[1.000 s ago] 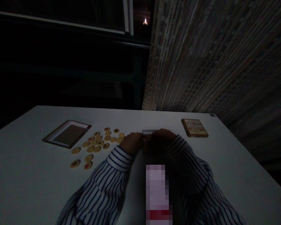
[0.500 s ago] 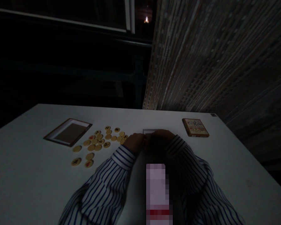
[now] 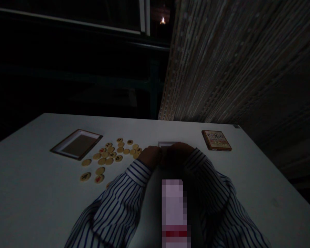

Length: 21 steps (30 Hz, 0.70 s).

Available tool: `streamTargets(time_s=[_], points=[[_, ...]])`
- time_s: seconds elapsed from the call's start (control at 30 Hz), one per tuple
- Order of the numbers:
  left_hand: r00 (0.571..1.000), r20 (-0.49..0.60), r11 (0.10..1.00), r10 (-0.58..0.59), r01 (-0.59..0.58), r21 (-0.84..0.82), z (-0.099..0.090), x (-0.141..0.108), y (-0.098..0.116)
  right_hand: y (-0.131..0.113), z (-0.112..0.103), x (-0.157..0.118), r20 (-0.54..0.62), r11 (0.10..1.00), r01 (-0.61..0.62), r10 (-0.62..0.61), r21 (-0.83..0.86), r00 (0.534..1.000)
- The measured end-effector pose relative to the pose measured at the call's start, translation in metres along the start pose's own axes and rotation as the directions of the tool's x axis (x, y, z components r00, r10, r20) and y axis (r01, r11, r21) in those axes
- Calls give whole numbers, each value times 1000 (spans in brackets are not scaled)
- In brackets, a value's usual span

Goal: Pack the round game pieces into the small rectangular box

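My left hand (image 3: 151, 156) and my right hand (image 3: 177, 154) are close together near the middle of the white table (image 3: 46, 186), their fingers curled in and dim. Just beyond them shows the edge of a flat, pale-rimmed object (image 3: 166, 143), mostly hidden by the hands. What the fingers hold, if anything, is too dark to make out. Left of my left hand lie several round wooden pieces (image 3: 109, 161), some with black or red characters on top.
An open shallow box part (image 3: 79, 146) lies at the table's left. A flat box with a printed cover (image 3: 217, 140) lies at the right. Behind the table hangs a string curtain (image 3: 196, 69). A small light (image 3: 163, 21) glows in the dark background.
Both hands hold nearly the same pose. The view has shifted very slightly, and a bit more of a round piece shows beside my left sleeve.
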<state>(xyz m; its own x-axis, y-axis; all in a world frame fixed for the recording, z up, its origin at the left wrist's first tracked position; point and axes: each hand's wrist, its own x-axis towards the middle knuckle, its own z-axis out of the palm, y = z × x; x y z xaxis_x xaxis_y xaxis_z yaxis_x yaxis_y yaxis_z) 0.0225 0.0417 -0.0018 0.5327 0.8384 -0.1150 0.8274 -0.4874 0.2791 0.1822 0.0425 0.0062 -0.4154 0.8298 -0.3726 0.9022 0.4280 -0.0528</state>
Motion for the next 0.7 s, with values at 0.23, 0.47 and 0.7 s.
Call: streamTargets(time_s=[0.23,0.47,0.7], points=[[1000,-10,1000,22,-22,19,1,2,1,-3,-2,-2,-19,1000,-5,6,13,1000],[999,-32,999,42,-41,26,4,2,0,-3,3,1,-43,999,34,-35,-10,998],[1000,6,1000,17,-17,14,-1,2,4,2,10,5,-59,997,76,-77,-25,995]])
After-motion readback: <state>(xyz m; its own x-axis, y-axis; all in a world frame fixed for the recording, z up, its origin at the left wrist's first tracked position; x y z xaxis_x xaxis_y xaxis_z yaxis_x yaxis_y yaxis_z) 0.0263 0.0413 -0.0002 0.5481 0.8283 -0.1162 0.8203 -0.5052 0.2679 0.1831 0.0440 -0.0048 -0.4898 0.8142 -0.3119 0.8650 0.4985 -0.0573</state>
